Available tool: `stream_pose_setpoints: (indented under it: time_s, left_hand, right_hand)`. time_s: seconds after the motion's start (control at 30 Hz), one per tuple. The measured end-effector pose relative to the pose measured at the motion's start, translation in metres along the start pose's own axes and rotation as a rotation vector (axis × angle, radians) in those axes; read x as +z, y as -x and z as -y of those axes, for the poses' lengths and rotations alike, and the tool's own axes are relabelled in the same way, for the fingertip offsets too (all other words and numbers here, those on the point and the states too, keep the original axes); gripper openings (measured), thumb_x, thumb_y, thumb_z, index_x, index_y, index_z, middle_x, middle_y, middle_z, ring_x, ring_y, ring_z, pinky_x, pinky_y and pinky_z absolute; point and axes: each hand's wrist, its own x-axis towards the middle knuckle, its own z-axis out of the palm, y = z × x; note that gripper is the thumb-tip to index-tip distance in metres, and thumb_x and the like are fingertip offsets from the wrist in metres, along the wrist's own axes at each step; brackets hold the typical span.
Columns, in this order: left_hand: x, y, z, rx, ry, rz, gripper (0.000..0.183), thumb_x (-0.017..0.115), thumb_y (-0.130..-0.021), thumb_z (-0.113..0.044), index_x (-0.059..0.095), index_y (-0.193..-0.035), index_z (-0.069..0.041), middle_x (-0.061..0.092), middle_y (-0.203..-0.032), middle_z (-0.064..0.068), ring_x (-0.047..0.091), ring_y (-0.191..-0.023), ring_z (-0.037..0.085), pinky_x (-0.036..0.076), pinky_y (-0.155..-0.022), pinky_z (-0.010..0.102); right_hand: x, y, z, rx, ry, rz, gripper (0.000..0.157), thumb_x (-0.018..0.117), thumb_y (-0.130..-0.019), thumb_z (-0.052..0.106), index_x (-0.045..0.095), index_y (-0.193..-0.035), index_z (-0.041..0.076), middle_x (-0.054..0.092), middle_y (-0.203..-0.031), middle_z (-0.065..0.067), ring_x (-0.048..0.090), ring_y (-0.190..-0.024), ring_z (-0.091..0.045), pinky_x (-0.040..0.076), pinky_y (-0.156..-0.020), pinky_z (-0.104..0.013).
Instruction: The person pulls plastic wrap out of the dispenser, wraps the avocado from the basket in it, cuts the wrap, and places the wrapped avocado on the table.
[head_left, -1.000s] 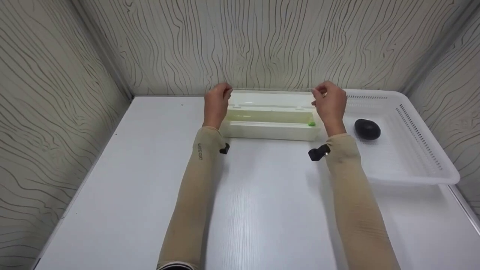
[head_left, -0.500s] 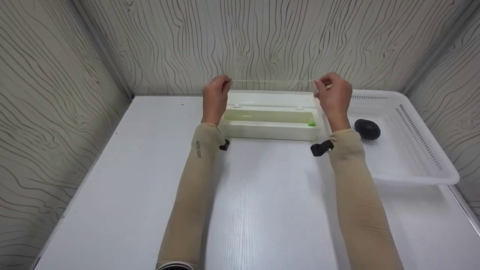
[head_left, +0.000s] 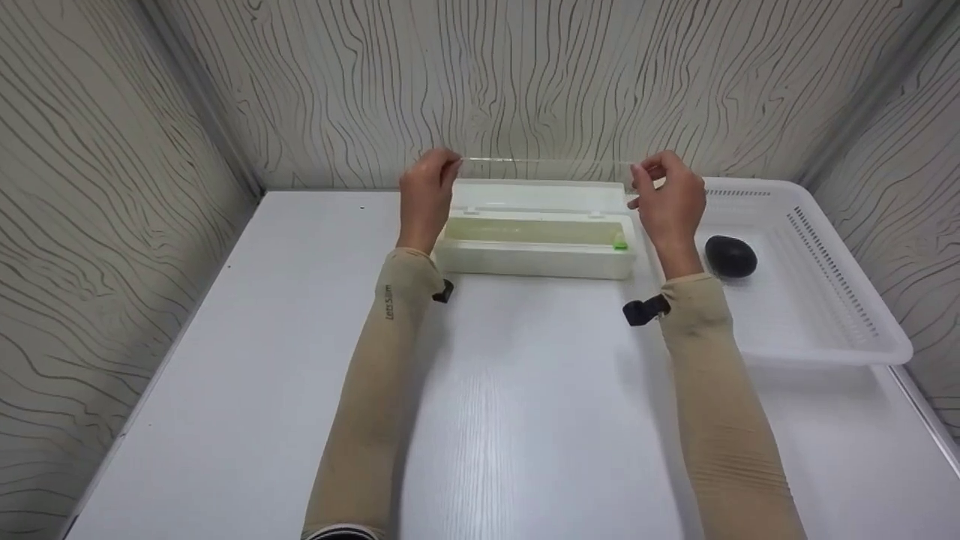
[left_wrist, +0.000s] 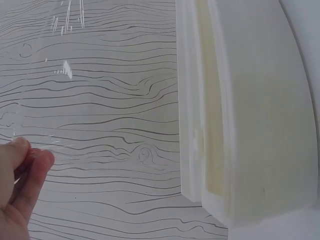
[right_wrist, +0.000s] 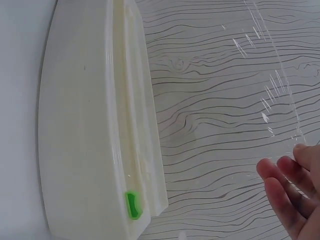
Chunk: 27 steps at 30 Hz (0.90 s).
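A sheet of clear cling film (head_left: 540, 160) is stretched between both hands, above the back of a white cling film dispenser (head_left: 532, 261) with its lid (head_left: 540, 196) raised. My left hand (head_left: 426, 196) pinches one corner of the film between thumb and fingers, also plain in the left wrist view. At the other corner, my right hand (head_left: 671, 210) pinches the film with thumb and forefinger. Shiny creases show on the film (right_wrist: 272, 92) in the right wrist view. A green slider (right_wrist: 133, 205) sits at the dispenser's right end. Inside the dispenser, the roll is hard to make out.
To the right stands a white plastic basket (head_left: 825, 330) with slotted sides. In it lies a dark, oval object (head_left: 730, 256). A wood-grain patterned wall (head_left: 540, 82) rises directly behind the dispenser, and side walls flank the white table (head_left: 510, 420).
Both hands have risen from the lid's top edge, drawing the film upward above the dispenser. In the last half second they have shifted only slightly.
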Motion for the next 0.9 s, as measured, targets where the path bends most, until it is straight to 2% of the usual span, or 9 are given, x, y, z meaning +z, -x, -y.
stream_pose_setpoints:
  time_s: [0.1,0.37,0.53,0.63,0.7,0.8,0.9]
  left_hand:
    - [-0.003,0.002,0.001,0.005,-0.004,0.010,0.018,0.060,-0.106,-0.019,0.072,-0.107,-0.006,0.075,-0.104,0.008,0.070,-0.095,0.019,0.057,-0.085,0.032]
    - [-0.009,0.005,-0.001,0.013,-0.015,0.038,0.016,0.061,-0.105,-0.018,0.073,-0.106,-0.007,0.075,-0.103,0.007,0.070,-0.096,0.018,0.057,-0.085,0.031]
    - [-0.011,0.005,-0.001,0.016,-0.028,0.049,0.017,0.061,-0.105,-0.018,0.073,-0.107,-0.006,0.075,-0.104,0.007,0.071,-0.098,0.018,0.058,-0.087,0.031]
    - [-0.013,0.006,-0.002,0.024,-0.034,0.055,0.018,0.060,-0.106,-0.017,0.073,-0.108,-0.005,0.075,-0.107,0.008,0.072,-0.100,0.019,0.058,-0.088,0.031]
    - [-0.014,0.007,-0.002,0.027,-0.037,0.056,0.019,0.059,-0.106,-0.017,0.073,-0.110,-0.005,0.075,-0.108,0.009,0.072,-0.101,0.020,0.058,-0.089,0.031]
    - [-0.015,0.009,-0.001,0.018,-0.043,0.052,0.018,0.059,-0.106,-0.017,0.073,-0.110,-0.005,0.075,-0.108,0.008,0.072,-0.101,0.019,0.058,-0.089,0.030]
    - [-0.016,0.012,-0.001,0.008,-0.051,0.050,0.017,0.060,-0.106,-0.017,0.073,-0.111,-0.006,0.075,-0.107,0.007,0.071,-0.101,0.018,0.058,-0.089,0.029]
  right_hand:
    - [-0.003,0.002,0.000,-0.015,0.001,0.006,0.021,0.063,-0.105,0.025,0.070,-0.110,0.006,0.075,-0.095,-0.013,0.056,-0.051,0.010,0.041,-0.060,-0.014]
    - [-0.014,0.005,0.004,-0.055,0.051,0.040,0.022,0.065,-0.104,0.025,0.071,-0.109,0.005,0.077,-0.095,-0.015,0.047,-0.048,0.019,0.041,-0.058,-0.011]
    - [-0.019,0.008,0.006,-0.077,0.082,0.055,0.024,0.064,-0.104,0.027,0.073,-0.109,0.005,0.077,-0.094,-0.016,0.044,-0.048,0.021,0.045,-0.067,-0.021]
    - [-0.019,0.009,0.005,-0.095,0.085,0.054,0.023,0.064,-0.104,0.027,0.073,-0.108,0.005,0.078,-0.093,-0.015,0.055,-0.049,0.011,0.046,-0.067,-0.019]
    - [-0.017,0.011,0.003,-0.099,0.071,0.059,0.023,0.063,-0.105,0.026,0.072,-0.109,0.005,0.078,-0.091,-0.015,0.067,-0.053,-0.003,0.046,-0.063,-0.013]
    - [-0.012,0.014,-0.002,-0.091,0.017,0.095,0.024,0.059,-0.107,0.027,0.067,-0.112,0.005,0.078,-0.088,-0.017,0.074,-0.060,-0.018,0.047,-0.056,-0.007]
    - [-0.006,0.020,-0.009,-0.071,-0.060,0.155,0.027,0.052,-0.110,0.031,0.059,-0.116,0.006,0.077,-0.084,-0.019,0.072,-0.056,-0.014,0.052,-0.052,-0.011]
